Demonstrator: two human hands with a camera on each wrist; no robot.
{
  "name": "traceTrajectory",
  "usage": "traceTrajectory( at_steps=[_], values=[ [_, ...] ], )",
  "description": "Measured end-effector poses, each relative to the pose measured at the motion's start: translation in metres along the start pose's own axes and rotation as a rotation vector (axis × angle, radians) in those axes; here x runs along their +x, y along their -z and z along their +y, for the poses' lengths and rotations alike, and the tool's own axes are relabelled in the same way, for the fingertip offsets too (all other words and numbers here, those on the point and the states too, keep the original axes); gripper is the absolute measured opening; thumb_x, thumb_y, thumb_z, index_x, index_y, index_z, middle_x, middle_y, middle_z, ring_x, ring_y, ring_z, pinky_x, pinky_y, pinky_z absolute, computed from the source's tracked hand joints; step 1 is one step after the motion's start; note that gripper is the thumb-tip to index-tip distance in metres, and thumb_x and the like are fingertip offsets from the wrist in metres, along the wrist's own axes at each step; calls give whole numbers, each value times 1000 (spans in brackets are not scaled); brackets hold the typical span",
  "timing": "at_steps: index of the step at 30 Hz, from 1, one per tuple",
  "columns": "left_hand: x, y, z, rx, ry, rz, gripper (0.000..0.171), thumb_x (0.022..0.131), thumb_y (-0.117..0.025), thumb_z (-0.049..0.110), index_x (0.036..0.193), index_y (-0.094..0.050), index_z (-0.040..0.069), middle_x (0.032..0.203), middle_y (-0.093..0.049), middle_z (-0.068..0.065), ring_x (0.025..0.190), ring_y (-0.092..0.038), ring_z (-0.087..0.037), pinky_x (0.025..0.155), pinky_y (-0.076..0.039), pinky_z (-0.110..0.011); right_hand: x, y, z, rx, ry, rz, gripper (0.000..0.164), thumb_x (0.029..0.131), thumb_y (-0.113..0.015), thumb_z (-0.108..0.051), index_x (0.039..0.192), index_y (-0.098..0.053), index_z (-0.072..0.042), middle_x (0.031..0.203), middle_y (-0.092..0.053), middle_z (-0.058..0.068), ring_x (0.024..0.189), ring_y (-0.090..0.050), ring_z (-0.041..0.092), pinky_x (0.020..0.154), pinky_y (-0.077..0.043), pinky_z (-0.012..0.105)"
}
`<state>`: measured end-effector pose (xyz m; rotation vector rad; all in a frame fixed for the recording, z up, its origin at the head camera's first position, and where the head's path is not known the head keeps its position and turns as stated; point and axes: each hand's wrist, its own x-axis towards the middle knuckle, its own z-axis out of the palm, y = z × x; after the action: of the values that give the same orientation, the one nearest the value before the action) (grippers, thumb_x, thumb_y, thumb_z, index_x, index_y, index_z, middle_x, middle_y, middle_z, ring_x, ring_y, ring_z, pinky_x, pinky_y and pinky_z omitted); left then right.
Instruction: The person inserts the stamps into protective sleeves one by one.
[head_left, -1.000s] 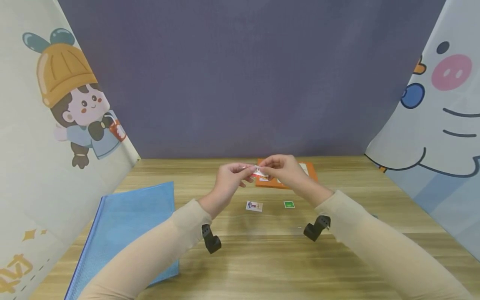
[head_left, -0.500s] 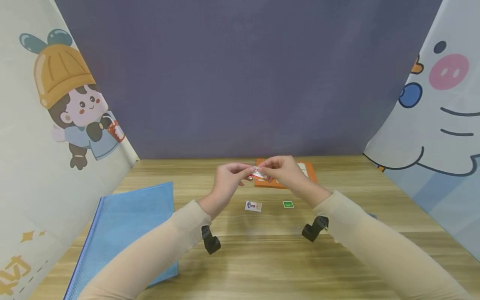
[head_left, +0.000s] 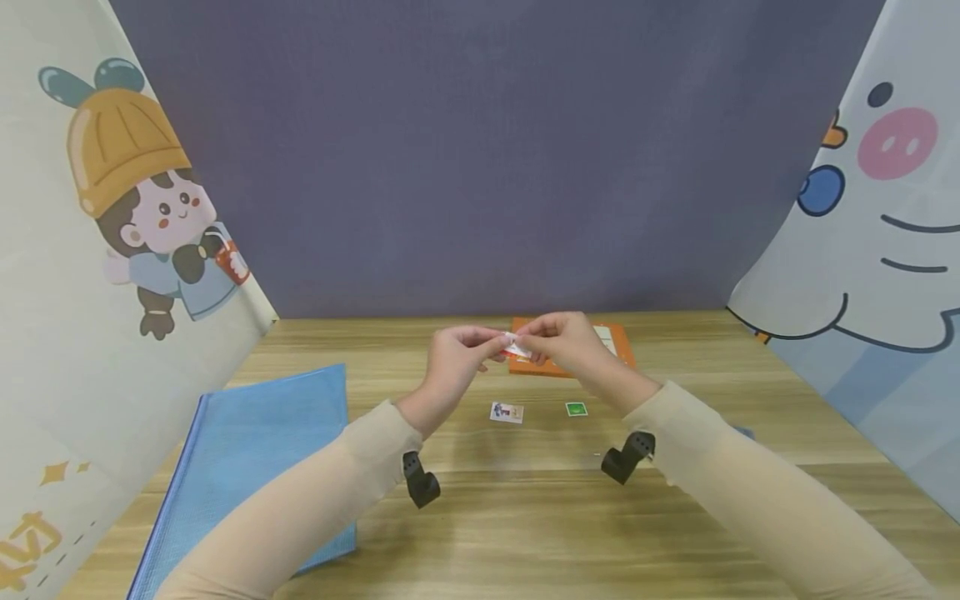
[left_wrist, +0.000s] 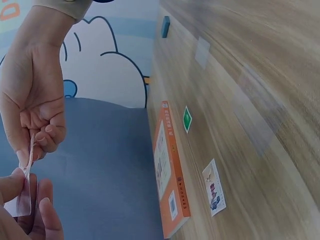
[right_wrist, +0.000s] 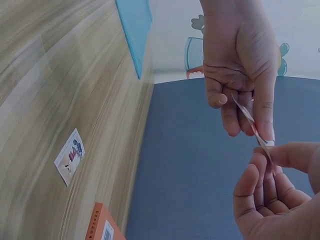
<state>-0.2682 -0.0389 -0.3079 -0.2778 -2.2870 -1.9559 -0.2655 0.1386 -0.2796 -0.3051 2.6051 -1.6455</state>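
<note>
Both hands meet in mid-air over the far part of the table, at a small white-and-red stamp [head_left: 517, 344]. My left hand [head_left: 456, 358] pinches its left end between thumb and fingers. My right hand [head_left: 564, 340] pinches the other end the same way. Clear film [left_wrist: 22, 204] shows at the held piece in the left wrist view. Seen nearly edge-on in the right wrist view, the stamp [right_wrist: 250, 120] spans both sets of fingertips, which cover much of it. A picture stamp [head_left: 507, 412] and a green stamp [head_left: 577, 409] lie on the table below the hands.
Behind the hands lies an orange book [head_left: 543, 367]. A blue mesh zip bag [head_left: 277, 450] covers the table's left side, partly under the left sleeve. Clear plastic sleeves [left_wrist: 255, 112] lie flat on the wood, and a small blue block [left_wrist: 165, 26] sits farther right.
The hands stay in nearly the same place, both still pinching the stamp. Its visible face has tilted slightly between the fingers, and the head view has shifted a little.
</note>
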Motion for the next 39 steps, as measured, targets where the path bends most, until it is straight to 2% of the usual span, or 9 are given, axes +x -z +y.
traceTrajectory(
  at_steps=[5,11,15,22,26,29,34,39],
  values=[
    [0,1,0,45,-16,-23,20,84,-77,25,95,-76,8,89,-76,-6,73,-70,-13,60,-55,-25,-1,2,-1,-38,24,-23,23,91,-69,-24,101,-71,-3,79,-68,3,77,-62,24,68,-55,28],
    [1,2,3,87,-1,-62,20,84,-76,26,95,-76,9,88,-76,-5,75,-71,-16,62,-57,-26,-1,4,-3,-79,40,-35,24,89,-71,-29,100,-72,-7,85,-70,10,75,-61,23,66,-53,28],
    [3,2,4,87,11,-83,20,84,-77,24,95,-75,8,89,-76,-7,73,-70,-15,64,-59,-29,0,5,-4,-89,51,-38,23,88,-72,-29,100,-72,-9,89,-72,8,75,-61,20,66,-53,27],
    [5,1,4,60,40,-87,21,81,-79,19,96,-74,5,88,-75,-10,77,-73,-24,72,-61,-30,1,8,-7,-114,58,-48,23,88,-73,-26,101,-72,-7,87,-73,4,80,-64,28,71,-53,26],
    [5,1,5,45,23,-101,25,79,-80,19,99,-72,6,84,-75,-11,79,-73,-29,72,-61,-32,2,10,-8,-114,52,-64,22,89,-71,-21,103,-72,-5,88,-73,6,78,-64,24,70,-53,25],
    [5,0,5,31,0,-111,26,79,-80,18,100,-71,5,82,-74,-11,77,-73,-28,70,-62,-31,3,11,-8,-114,46,-73,21,89,-71,-20,103,-72,-4,87,-73,5,76,-63,21,70,-53,25],
    [3,1,3,14,-23,-131,30,81,-78,20,105,-69,4,87,-75,-12,78,-73,-25,75,-61,-37,5,12,-7,-92,23,-92,22,90,-70,-20,104,-71,-3,87,-73,4,75,-63,20,75,-54,30],
    [-3,10,-4,-39,16,-130,26,86,-75,20,105,-69,2,95,-74,-13,78,-72,-23,79,-61,-38,6,15,-3,-92,20,-96,23,91,-69,-22,106,-70,-4,90,-72,4,75,-64,20,81,-54,34]
  ],
)
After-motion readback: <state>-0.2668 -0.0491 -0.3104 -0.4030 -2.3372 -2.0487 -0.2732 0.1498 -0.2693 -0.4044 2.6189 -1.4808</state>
